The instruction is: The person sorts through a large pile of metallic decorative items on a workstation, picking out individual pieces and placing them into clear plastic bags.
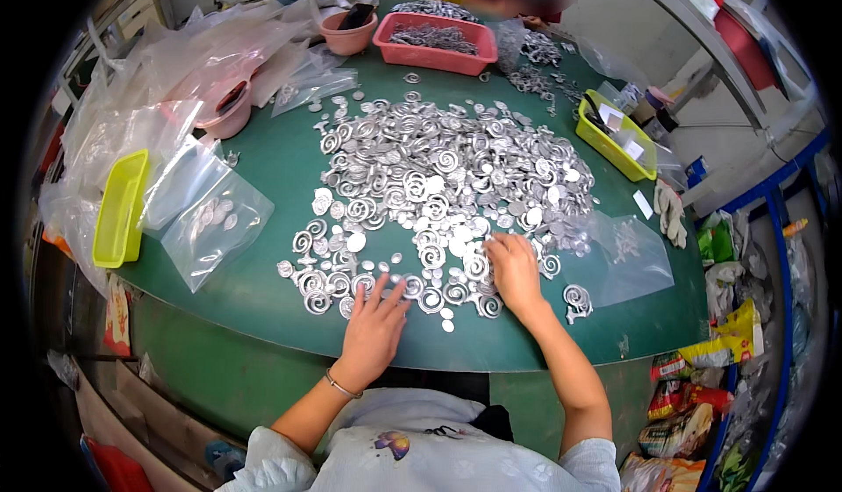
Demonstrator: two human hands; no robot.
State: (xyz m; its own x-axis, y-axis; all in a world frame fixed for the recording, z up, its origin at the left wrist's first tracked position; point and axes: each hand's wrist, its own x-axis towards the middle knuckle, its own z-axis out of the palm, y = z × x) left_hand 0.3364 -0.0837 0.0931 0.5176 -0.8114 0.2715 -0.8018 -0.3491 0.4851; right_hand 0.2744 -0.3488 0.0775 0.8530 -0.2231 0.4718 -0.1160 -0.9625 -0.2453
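Note:
A big heap of silver spiral metal pieces and small discs [447, 181] covers the middle of a round green table [263, 290]. My left hand [373, 325] lies flat near the table's front edge, fingers spread over a few spirals. My right hand [513, 268] rests palm down on the near edge of the heap, fingers touching the pieces. Neither hand visibly holds a piece. A loose spiral pair [576, 299] lies just right of my right hand.
Clear plastic bags [215, 224] with a few pieces lie at the left, another bag [631, 255] at the right. Yellow-green trays [118, 211] [614, 137], pink bins [436, 45] [346, 34] and a pink bowl [228, 110] ring the table. A person sits at the far side.

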